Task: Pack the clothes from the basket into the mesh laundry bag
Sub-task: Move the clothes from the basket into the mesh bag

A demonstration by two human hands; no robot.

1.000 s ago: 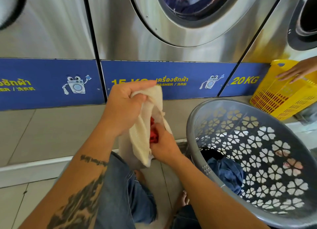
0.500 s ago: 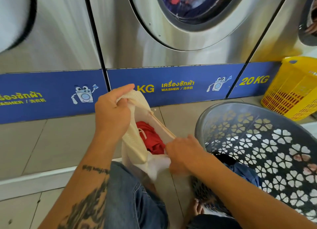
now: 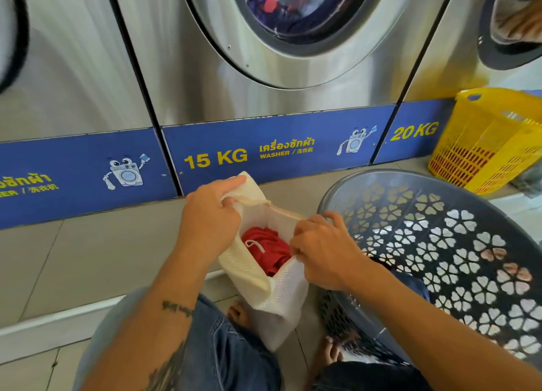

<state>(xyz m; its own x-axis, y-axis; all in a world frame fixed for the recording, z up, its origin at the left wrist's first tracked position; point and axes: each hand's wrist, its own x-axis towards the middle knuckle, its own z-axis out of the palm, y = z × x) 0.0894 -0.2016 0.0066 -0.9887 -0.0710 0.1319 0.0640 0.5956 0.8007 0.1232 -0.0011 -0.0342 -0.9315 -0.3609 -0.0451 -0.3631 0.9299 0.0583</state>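
A cream mesh laundry bag (image 3: 258, 285) hangs between my knees with its mouth held wide. My left hand (image 3: 209, 217) pinches the far left rim of the bag. At the near right rim, my right hand (image 3: 322, 252) grips the mesh edge. A red garment (image 3: 271, 251) with a white drawstring lies inside the bag. To the right stands the grey basket (image 3: 457, 244) with flower-shaped holes. A bit of blue clothing (image 3: 410, 285) shows in it, mostly hidden behind my right forearm.
Steel washing machines (image 3: 264, 68) with a blue band marked 15 KG and 20 KG stand just ahead on a tiled step. A yellow plastic basket (image 3: 487, 144) sits at the right against the machines. My bare feet and jeans are below the bag.
My right hand left the inside of the bag and took hold of its near rim. Both hands lowered the bag and spread its mouth, so the red garment shows inside.
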